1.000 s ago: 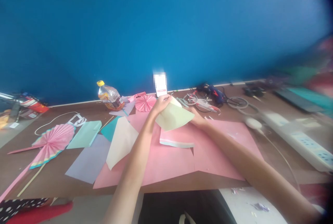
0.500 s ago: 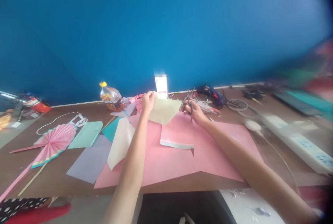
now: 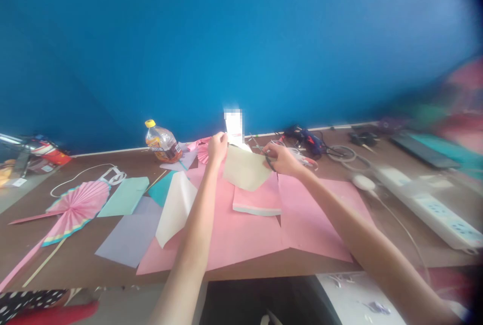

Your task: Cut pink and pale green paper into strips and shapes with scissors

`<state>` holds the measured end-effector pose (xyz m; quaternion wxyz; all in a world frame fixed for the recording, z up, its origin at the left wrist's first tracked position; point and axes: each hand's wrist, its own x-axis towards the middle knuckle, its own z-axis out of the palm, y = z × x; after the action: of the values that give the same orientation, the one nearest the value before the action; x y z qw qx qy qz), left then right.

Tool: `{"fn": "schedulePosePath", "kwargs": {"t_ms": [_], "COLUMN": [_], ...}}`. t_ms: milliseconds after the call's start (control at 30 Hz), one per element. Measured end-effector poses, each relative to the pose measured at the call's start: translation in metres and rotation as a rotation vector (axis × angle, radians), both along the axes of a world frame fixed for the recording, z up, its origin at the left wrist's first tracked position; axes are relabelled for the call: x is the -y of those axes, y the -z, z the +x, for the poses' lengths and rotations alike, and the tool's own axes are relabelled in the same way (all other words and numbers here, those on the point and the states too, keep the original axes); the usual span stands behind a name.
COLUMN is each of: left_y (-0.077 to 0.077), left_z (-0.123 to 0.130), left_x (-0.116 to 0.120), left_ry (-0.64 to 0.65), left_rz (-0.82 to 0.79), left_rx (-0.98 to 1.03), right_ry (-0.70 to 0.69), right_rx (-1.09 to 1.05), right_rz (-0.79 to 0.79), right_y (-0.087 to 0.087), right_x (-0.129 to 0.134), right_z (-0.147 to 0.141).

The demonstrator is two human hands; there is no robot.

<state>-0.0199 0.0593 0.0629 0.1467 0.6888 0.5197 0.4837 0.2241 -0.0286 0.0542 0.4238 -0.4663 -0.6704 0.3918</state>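
My left hand (image 3: 218,148) is closed on the upper left corner of a pale yellow sheet of paper (image 3: 247,169), held above the table. My right hand (image 3: 281,158) grips a pair of scissors (image 3: 259,145) by the handles. The blades point left and lie along the sheet's upper edge near its right end; whether they are cutting is too small to tell. Below the sheet lies a pink folded paper (image 3: 257,200) with a pale strip along its near edge. Large pink sheets (image 3: 241,244) spread under both forearms.
Left of the hands are a white curled sheet (image 3: 175,209), a lilac sheet (image 3: 130,237), a mint paper (image 3: 124,196), a pleated pink fan (image 3: 81,204) and a yellow-capped bottle (image 3: 163,144). A power strip (image 3: 433,214) and cables (image 3: 345,156) sit at the right.
The scissors have swung from pointing upward to pointing left, over the yellow sheet's upper edge. The sheet has shifted slightly right and down.
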Motion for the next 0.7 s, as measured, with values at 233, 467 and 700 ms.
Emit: {"fn": "schedulePosePath", "kwargs": {"t_ms": [233, 467, 700], "left_y": [-0.014, -0.02, -0.028], "left_z": [-0.023, -0.02, -0.011], "left_x": [-0.005, 0.001, 0.007], "left_ry": [0.013, 0.256, 0.419], "left_rz": [-0.043, -0.141, -0.189], "left_rx": [0.153, 0.164, 0.179], "right_ry": [0.481, 1.135, 0.69], "right_rx": [-0.095, 0.268, 0.066], "right_rz": [-0.048, 0.198, 0.41], "right_y": [-0.02, 0.002, -0.049], "right_x": [-0.059, -0.07, -0.042], "right_z": [0.073, 0.053, -0.011]}}
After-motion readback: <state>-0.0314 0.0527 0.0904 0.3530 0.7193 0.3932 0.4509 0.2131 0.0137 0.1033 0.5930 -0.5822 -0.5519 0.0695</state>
